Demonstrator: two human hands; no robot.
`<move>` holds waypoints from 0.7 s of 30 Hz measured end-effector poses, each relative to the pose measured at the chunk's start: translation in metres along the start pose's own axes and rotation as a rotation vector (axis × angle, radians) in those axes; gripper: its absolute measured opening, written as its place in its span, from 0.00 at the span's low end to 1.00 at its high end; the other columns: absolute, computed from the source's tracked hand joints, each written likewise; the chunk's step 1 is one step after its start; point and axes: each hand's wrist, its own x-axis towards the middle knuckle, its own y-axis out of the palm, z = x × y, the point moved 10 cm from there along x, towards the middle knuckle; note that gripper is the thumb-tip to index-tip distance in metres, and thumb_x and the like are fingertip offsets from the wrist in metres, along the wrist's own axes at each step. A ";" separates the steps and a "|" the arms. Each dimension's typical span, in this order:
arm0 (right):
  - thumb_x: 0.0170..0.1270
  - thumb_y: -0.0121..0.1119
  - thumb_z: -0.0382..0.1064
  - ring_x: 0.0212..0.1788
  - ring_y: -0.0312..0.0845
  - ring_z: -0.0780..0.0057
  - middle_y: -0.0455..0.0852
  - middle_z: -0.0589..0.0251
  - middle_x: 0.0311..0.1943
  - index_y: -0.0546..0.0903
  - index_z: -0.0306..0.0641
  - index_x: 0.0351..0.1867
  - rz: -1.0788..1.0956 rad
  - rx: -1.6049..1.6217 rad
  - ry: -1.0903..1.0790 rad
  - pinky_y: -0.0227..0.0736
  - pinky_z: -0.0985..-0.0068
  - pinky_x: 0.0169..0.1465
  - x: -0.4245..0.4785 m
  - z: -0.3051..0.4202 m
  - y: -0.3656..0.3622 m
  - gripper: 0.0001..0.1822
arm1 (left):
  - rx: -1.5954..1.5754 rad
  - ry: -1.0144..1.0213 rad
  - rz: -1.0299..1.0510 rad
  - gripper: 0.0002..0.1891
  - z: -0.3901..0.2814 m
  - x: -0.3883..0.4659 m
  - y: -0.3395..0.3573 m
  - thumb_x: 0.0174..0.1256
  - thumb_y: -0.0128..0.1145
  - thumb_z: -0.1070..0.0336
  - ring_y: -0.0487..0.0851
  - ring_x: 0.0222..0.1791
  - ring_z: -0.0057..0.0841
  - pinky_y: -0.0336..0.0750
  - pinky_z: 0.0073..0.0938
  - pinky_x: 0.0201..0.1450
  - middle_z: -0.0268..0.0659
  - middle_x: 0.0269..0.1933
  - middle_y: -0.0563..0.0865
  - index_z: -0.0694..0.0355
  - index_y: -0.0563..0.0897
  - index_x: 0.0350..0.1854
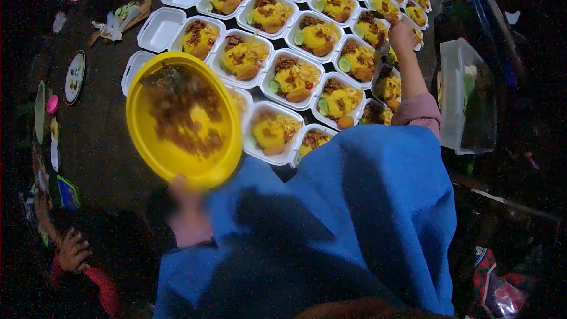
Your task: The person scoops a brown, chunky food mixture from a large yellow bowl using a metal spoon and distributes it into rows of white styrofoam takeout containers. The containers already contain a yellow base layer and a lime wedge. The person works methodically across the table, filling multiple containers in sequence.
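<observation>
My left hand (184, 199), blurred, grips the near rim of a yellow plastic bowl (228, 146). The bowl tilts towards me, and a brown crumbly topping (177, 110) lies inside it. At the upper right, my right hand (404, 35) reaches over the foam boxes, with its fingertips low above the food; whether it holds any food is hidden. Rows of open white foam boxes (261, 157) run away from me. They hold yellow rice (241, 60), the brown topping, cucumber slices (344, 64) and a browned patty (298, 94). The bowl covers part of the nearest left boxes.
Left of the boxes are a board (144, 6) with cucumber slices, an oval plate (75, 77) and a pink utensil (52, 104). Another person's hand (73, 248) shows at the lower left. A translucent plastic bin (465, 97) stands at the right. Blue cloth (390, 177) drapes before me.
</observation>
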 end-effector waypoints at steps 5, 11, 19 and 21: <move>0.51 0.47 0.39 0.36 0.72 0.56 0.74 0.53 0.36 0.75 0.44 0.35 -0.139 0.115 0.139 0.67 0.61 0.37 -0.003 -0.014 -0.008 0.10 | 0.368 0.106 0.120 0.26 -0.014 -0.011 0.027 0.42 0.46 0.57 0.69 0.49 0.35 0.64 0.37 0.52 0.38 0.49 0.71 0.59 0.65 0.49; 0.52 0.44 0.37 0.36 0.72 0.55 0.73 0.52 0.36 0.76 0.46 0.36 -0.140 0.059 0.035 0.68 0.61 0.37 -0.018 0.014 -0.021 0.11 | 0.245 0.080 0.126 0.28 -0.019 -0.006 0.026 0.42 0.46 0.57 0.68 0.50 0.35 0.63 0.38 0.53 0.38 0.50 0.70 0.58 0.63 0.51; 0.50 0.44 0.35 0.35 0.73 0.52 0.73 0.49 0.35 0.77 0.45 0.37 -0.046 0.007 0.080 0.68 0.63 0.38 -0.022 0.024 -0.029 0.13 | 0.190 0.013 0.168 0.27 -0.017 -0.011 0.044 0.41 0.48 0.60 0.68 0.50 0.35 0.63 0.37 0.53 0.38 0.50 0.70 0.59 0.65 0.50; 0.49 0.46 0.37 0.35 0.74 0.54 0.76 0.48 0.32 0.77 0.42 0.35 -0.198 0.140 0.158 0.69 0.63 0.37 -0.006 -0.004 -0.024 0.11 | 0.292 0.048 0.197 0.27 -0.017 -0.007 0.034 0.40 0.48 0.60 0.69 0.49 0.35 0.62 0.37 0.54 0.39 0.50 0.70 0.60 0.65 0.49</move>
